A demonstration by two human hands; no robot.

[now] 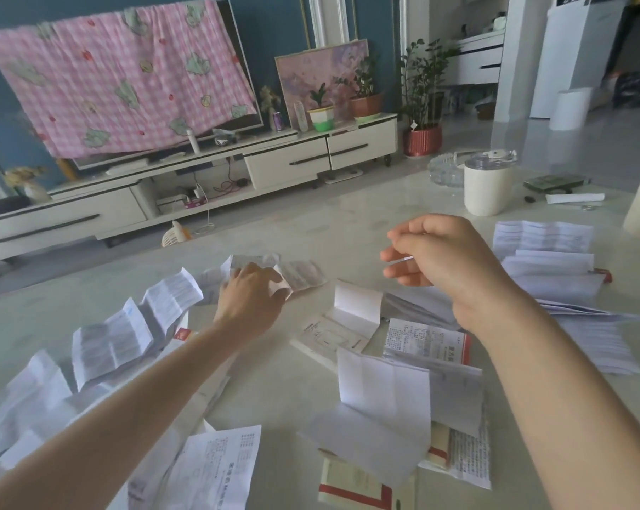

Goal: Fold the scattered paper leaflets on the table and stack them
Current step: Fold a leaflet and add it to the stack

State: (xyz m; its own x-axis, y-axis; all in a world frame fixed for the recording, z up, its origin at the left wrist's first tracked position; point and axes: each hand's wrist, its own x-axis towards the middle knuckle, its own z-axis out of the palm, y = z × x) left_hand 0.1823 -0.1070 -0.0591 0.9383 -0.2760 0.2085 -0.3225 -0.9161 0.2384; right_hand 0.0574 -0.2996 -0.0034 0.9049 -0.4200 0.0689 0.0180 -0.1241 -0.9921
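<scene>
Across the table, leaflets lie unfolded, none stacked. The left hand lays bent fingers on a crumpled leaflet at the far side, whether pinching I cannot tell; the right hand hovers loosely curled, seemingly empty. Best pull that sheet near, flatten it, then fold along its old creases.

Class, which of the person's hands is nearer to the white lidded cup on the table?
Right. The right hand hovers just left of and in front of the white lidded cup, apart from it; the left hand is much farther left, gripping a creased leaflet.
</scene>
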